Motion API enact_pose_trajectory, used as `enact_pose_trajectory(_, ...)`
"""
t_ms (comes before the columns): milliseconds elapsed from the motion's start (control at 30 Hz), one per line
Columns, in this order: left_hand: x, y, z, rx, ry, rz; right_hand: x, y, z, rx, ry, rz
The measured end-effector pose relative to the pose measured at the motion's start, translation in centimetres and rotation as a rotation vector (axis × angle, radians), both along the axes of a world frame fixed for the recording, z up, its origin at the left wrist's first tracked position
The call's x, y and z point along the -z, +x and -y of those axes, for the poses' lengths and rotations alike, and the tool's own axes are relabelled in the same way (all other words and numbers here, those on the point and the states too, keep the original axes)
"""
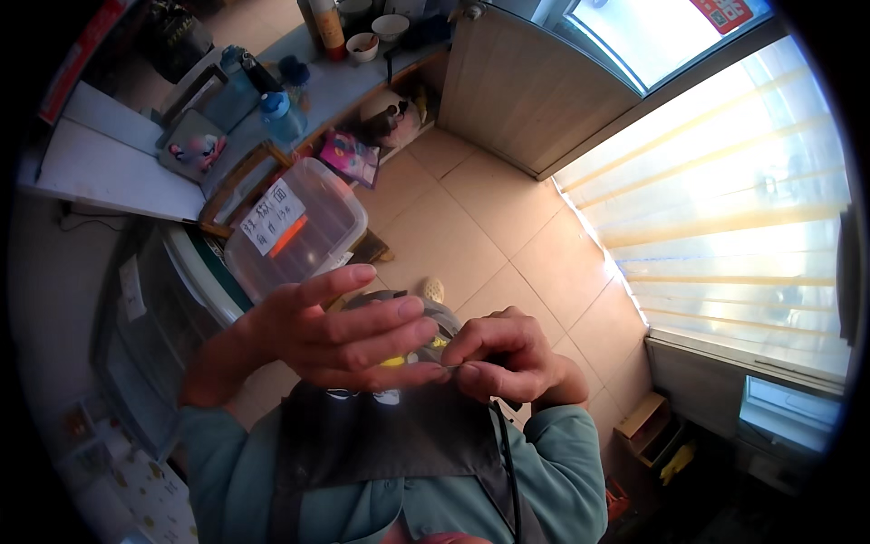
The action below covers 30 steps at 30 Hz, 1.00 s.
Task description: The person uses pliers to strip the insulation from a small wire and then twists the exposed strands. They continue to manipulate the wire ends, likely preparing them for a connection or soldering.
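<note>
- A thin item [451, 367], too small to identify, showed as a mere sliver above a dark apron [381, 444].
- The right hand [512, 354] pinched it between thumb and forefinger, beside the lowest fingertip of the left hand [331, 335], whose fingers were spread.
- The step appeared to be close fingertip handling; the next move seemingly called for a steady pinch.
- Beyond stood a clear plastic box [331, 213].
</note>
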<state>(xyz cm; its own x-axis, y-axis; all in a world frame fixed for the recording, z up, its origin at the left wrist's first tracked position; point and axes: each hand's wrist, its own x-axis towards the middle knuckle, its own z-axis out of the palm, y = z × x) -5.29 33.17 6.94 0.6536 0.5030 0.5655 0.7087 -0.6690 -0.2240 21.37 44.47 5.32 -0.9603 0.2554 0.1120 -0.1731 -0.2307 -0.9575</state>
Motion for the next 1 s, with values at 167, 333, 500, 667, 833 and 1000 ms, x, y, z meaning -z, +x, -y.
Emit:
enact_pose_trajectory(167,-0.4,0.0,-0.1,0.015,-0.013,0.002,-0.2,-0.2,-0.2,-0.009,0.056,-0.021)
enact_pose_trajectory(333,-0.9,-0.3,-0.3,0.044,-0.008,-0.052,-0.1,-0.3,-0.1,-0.003,0.048,-0.018)
enact_pose_trajectory(500,-1.1,-0.7,-0.4,0.079,0.000,-0.089,-0.2,-0.3,-0.2,-0.007,0.054,-0.011)
enact_pose_trajectory(667,-1.3,-0.7,-0.8,0.110,0.039,-0.111,-0.3,-0.3,-0.3,0.002,0.066,-0.004)
enact_pose_trajectory(833,-1.5,-0.6,-0.8,0.121,0.018,-0.089,-0.3,-0.2,-0.2,0.008,0.053,0.008)
enact_pose_trajectory(1000,-1.6,-0.2,-1.0,0.124,0.004,-0.052,-0.1,0.1,-0.1,0.006,0.040,0.018)
